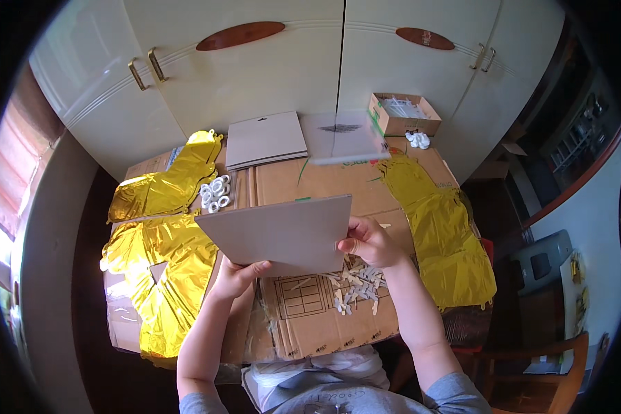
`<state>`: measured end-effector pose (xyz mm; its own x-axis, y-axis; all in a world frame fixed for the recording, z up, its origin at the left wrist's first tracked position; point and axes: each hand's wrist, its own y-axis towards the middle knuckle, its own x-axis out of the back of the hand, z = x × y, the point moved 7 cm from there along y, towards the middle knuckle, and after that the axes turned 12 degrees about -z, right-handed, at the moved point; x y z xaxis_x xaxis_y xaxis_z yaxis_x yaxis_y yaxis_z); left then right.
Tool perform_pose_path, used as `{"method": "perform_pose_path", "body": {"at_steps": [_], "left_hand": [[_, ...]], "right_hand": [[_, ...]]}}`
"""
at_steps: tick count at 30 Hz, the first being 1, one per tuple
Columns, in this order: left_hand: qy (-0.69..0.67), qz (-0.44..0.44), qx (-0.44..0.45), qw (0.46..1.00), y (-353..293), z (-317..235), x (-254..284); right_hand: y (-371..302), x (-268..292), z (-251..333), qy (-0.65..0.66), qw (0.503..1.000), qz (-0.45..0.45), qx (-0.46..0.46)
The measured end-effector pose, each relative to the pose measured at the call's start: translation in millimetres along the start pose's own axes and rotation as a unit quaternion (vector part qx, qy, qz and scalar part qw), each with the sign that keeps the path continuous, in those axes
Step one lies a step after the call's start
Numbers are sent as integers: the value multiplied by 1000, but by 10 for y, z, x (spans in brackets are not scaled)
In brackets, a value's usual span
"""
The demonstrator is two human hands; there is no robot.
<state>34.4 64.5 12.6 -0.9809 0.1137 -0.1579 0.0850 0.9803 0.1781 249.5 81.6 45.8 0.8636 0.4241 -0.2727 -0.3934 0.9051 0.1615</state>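
Between both hands a grey cardboard sheet (283, 234) is held up and tilted above the table. My left hand (238, 277) grips its lower left edge, the thumb lying on the near face. At the right edge my right hand (372, 243) pinches it, thumb in front and fingers partly hidden behind. Below the sheet, nearest my right forearm, lies a loose pile of small flat grey and tan pieces (359, 286). The sheet hides part of the pile and the cardboard-covered table top (303, 179).
Shiny gold foil sheets, likely flat balloons, lie at left (169, 269) and right (441, 241). Several white rings (215, 193) sit near the left foil. Toward the back are a stack of grey cardboard sheets (265, 141), clear plastic bags (345, 141) and an open carton (421, 127).
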Motion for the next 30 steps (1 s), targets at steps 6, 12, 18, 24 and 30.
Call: {"method": "perform_pose_path", "body": {"at_steps": [6,12,18,24,30], "left_hand": [[-36,8,24,999,-14,-28,-39],[-20,-40,36,998,8,20,28],[14,-39,-7,999,-27,-20,-23],[63,-48,-78,994,-61,-104,-109],[64,-38,-68,995,-74,-61,-79]], "right_hand": [[-32,-68,47,57,997,29,-32],[24,102,26,-53,990,-128,19],[-11,115,144,-235,925,-243,176],[-90,24,291,-343,849,-328,233],[-71,107,168,-273,891,-307,193]]}}
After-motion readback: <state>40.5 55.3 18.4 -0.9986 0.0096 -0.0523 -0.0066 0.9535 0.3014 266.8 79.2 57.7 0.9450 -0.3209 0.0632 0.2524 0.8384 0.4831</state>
